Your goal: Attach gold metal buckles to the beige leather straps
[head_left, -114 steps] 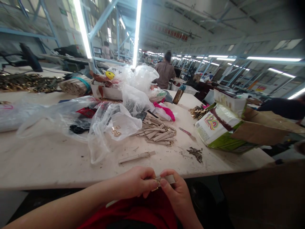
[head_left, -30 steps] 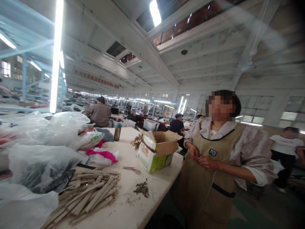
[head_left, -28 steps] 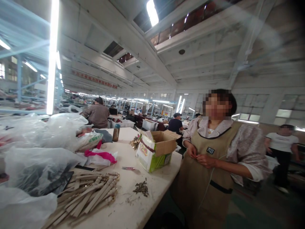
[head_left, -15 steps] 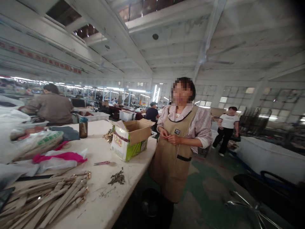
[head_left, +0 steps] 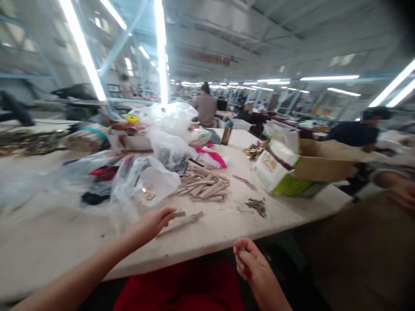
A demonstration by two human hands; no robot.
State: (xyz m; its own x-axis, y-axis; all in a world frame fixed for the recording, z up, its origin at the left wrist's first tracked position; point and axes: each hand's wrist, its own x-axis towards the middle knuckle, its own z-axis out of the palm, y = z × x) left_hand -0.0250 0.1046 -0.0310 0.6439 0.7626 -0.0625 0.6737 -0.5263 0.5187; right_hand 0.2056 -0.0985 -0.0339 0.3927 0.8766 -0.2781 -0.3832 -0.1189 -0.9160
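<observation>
Over the pale table point(head_left: 129, 255), my left hand point(head_left: 158, 222) pinches a short beige strip point(head_left: 179, 214) between thumb and fingers. A longer beige strip point(head_left: 184, 223) lies on the table just under and beyond it. My right hand point(head_left: 248, 259) is closed in front of the table's near edge; what it holds, if anything, is too small and blurred to name. Beyond my left hand lies a pile of beige strips point(head_left: 207, 185). A small heap of dark metal pieces point(head_left: 257, 206) sits on the table beyond my right hand.
An open cardboard box point(head_left: 288, 185) stands at the right, with gold pieces point(head_left: 253, 151) behind it and pink-handled scissors point(head_left: 241, 178) nearby. Clear plastic bags point(head_left: 162, 142) cover the left side. A co-worker's hand point(head_left: 403, 190) shows at the far right. A brown bottle point(head_left: 227, 134) stands farther back.
The view has swung left and down to the table. Both my hands now show, the left with a beige strip. The standing co-worker has shifted to the right edge of view.
</observation>
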